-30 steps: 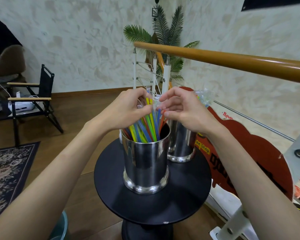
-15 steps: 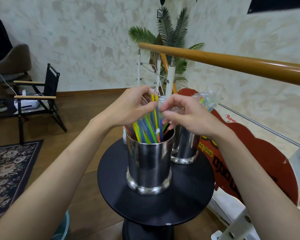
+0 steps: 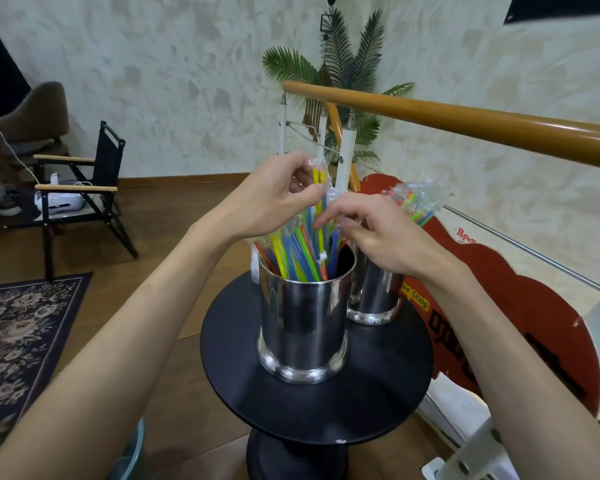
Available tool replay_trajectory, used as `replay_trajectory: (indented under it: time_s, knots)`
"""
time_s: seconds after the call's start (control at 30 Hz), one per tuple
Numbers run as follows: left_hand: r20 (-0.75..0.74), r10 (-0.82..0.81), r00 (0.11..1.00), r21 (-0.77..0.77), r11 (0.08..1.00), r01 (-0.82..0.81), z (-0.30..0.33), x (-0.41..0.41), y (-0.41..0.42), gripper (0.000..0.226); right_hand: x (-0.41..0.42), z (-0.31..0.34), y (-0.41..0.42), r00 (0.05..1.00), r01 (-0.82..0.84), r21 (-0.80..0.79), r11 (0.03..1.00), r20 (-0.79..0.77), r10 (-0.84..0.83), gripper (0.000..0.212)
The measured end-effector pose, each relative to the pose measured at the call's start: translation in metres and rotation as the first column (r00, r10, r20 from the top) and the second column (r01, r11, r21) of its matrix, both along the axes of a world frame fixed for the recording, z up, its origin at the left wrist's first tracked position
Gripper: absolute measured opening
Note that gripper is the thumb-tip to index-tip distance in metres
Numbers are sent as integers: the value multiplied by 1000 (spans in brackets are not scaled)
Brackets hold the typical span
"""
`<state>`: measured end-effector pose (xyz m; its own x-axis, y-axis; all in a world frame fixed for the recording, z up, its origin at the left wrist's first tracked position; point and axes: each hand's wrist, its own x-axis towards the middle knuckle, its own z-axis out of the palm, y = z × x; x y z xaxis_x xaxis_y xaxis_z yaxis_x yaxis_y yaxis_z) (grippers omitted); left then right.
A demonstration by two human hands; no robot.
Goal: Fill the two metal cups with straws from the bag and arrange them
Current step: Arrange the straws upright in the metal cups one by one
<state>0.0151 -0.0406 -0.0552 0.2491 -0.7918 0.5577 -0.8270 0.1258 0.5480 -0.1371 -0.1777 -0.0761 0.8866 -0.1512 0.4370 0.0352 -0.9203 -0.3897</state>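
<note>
Head view: wooden handrail [image 3: 465, 123] behind cups [image 3: 303, 327].

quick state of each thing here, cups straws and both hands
near metal cup: upright on the black table, part filled with wrapped straws
far metal cup: upright, holds straws too
left hand: pinches yellow straw tops
right hand: fingers curled among the straws, grip unclear
</note>
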Motion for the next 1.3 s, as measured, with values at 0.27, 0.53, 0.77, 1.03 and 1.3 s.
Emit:
replay_trajectory:
  time_s: [0.27,0.53,0.77,1.03,1.3]
  knots:
    - [-29,-18,999,33,999,19,4,1,10,23,0,-1,0,983,14,-98,995,186,4,29]
    - [289,61,955,212,969,-126,-10,5,14,18,3,15,-4,936,144,-177,974,344,-76,40]
    - [327,86,941,226,960,-166,-8,6,14,17,12,47,-15,833,291,-243,925,540,-120,22]
    - [310,92,946,224,960,-166,-7,6,14,17,1,52,-6,783,282,-84,956,596,-178,18]
    - [344,100,934,197,964,-176,-5,3,13,22,-5,36,21,889,209,188,960,372,-266,35]
